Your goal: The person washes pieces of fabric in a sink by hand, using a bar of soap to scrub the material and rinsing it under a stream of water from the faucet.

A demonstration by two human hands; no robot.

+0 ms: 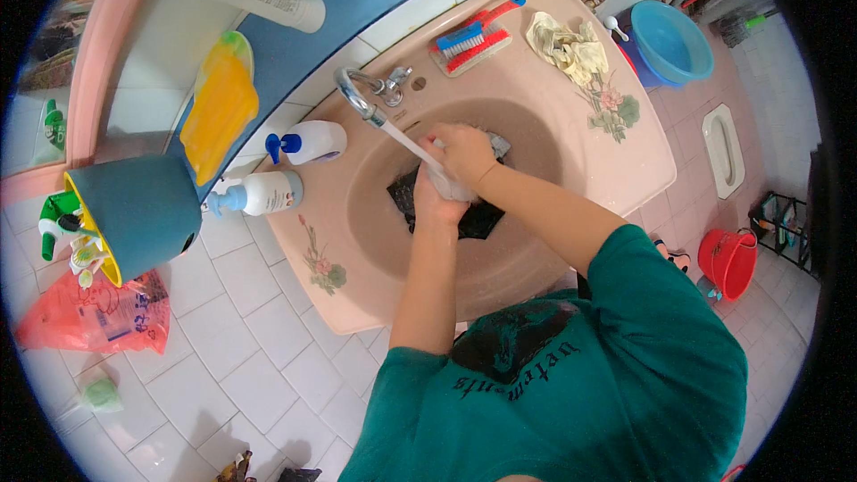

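Note:
My two hands meet in the stream of water from the chrome tap (361,103), over the basin of the pink sink (366,232). My left hand (435,199) is curled upward beneath the water, closed around something whitish and wet. Above it, my right hand (466,153) is bent into a near fist and presses against the left. What they hold is mostly hidden by fingers and splashing water. Dark, wet cloth (480,220) lies in the basin below them, and a light grey piece (498,145) shows just beyond my right hand.
On the sink's rim lie a blue-and-red brush (462,37) and a crumpled cream cloth (571,49). Two pump bottles, one with a dark blue top (317,141) and one with a light blue top (268,194), stand left. A blue basin (669,40) and red bucket (728,265) are right.

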